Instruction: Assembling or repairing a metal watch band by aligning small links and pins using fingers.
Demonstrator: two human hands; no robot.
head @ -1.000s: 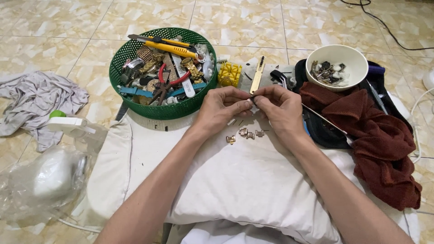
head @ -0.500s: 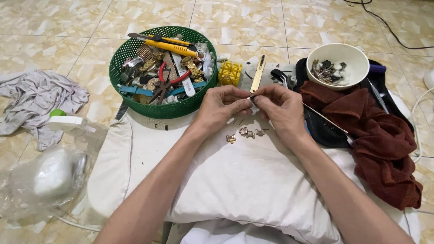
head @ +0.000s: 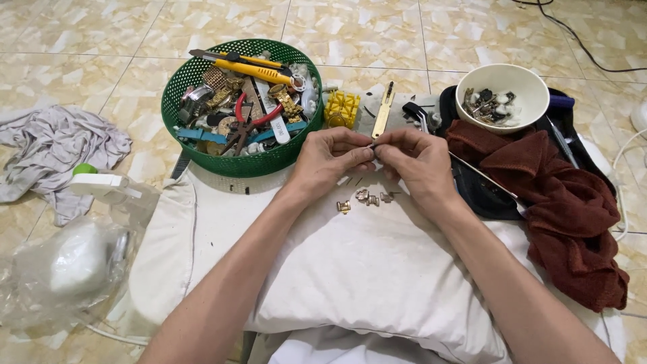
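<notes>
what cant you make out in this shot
- Head view: the tiny piece pinched between left hand and right hand, hidden by fingertips; each grip looks shut.
- Small gold parts: too small to identify.
- White bowl contents: too small.
- Maroon cloth covers the black tray beneath.

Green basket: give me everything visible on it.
The round green plastic mesh basket sits upright on the tiled floor, its near rim against the white cushion, just beyond the left hand, not touching it. Its perforated wall is low, the top open. It is heaped with tools and watch parts: a yellow utility knife lying across the far rim, red-handled pliers, gold metal watch bracelets and blue strips.
</notes>
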